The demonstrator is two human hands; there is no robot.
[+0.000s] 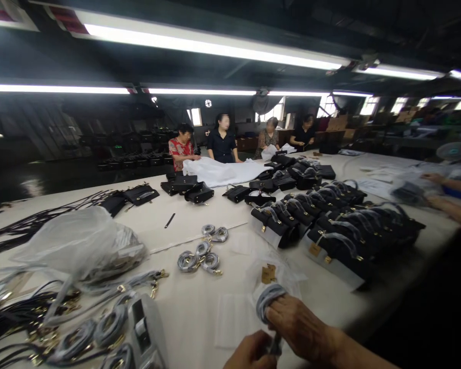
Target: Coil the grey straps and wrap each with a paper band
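Observation:
My right hand [297, 325] is closed around a coiled bag strap [268, 297] wrapped in greyish clear plastic, near the front of the table. Just below it, my left hand [251, 352] pinches the strap's dark hanging end; part of that hand is cut off by the lower edge. Beyond the coil lie small brown tags [268, 273] on thin clear plastic. A white sheet [234, 318] is spread to the left of my hands. Several finished coils [203, 251] with gold clasps rest farther out on the table.
Rows of black handbags [341, 225] with wrapped handles stand to the right. At left are a plastic bag [84, 241], loose dark straps [11, 320] and a tape dispenser [146, 328]. Several people work across the table around white sheeting [223, 171]. Another person's arms [453, 205] reach in from the right.

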